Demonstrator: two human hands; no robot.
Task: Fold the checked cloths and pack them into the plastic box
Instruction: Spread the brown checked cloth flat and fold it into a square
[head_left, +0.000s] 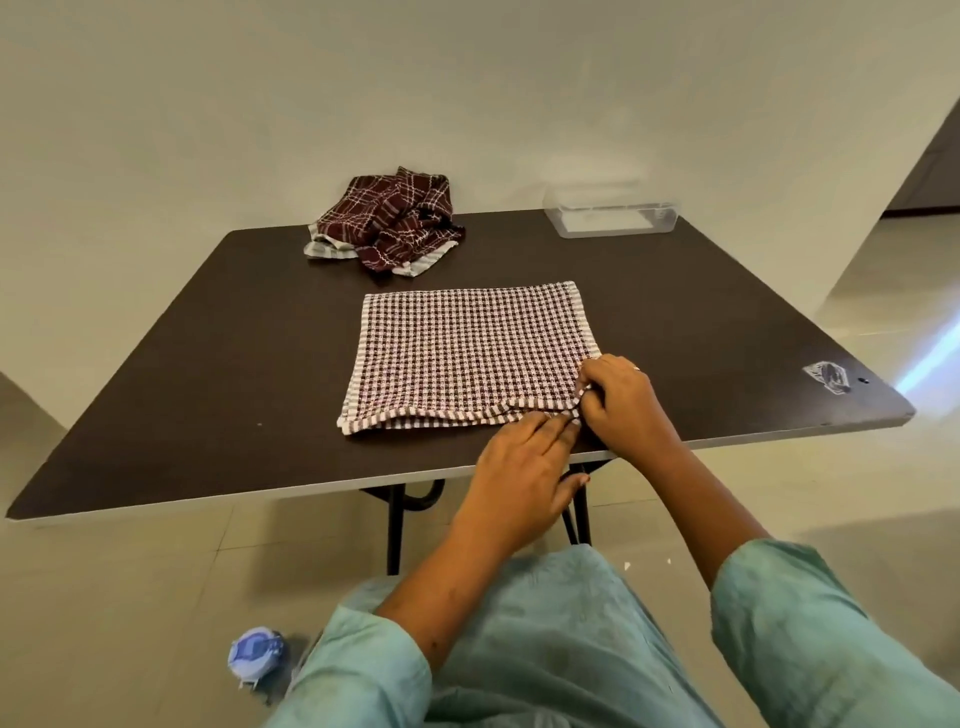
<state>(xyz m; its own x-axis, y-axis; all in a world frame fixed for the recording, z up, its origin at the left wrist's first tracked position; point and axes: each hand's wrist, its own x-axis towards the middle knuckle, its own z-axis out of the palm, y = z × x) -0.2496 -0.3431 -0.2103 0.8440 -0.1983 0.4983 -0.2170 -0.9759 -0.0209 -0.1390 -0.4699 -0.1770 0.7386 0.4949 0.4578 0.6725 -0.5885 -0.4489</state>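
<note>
A small-checked maroon and white cloth (467, 348) lies folded flat in the middle of the dark table (208, 364). My right hand (621, 400) pinches its near right corner. My left hand (519, 467) sits beside it, fingertips on the same near edge. A heap of dark maroon checked cloths (389, 223) lies crumpled at the far side of the table. The clear plastic box (610, 213) stands at the far right corner, with nothing visible inside it.
The table's near edge runs just under my hands, its metal legs (395, 525) below. A torn sticker (826, 376) marks the right corner. A blue and white object (254, 652) lies on the tiled floor at lower left. A wall stands behind the table.
</note>
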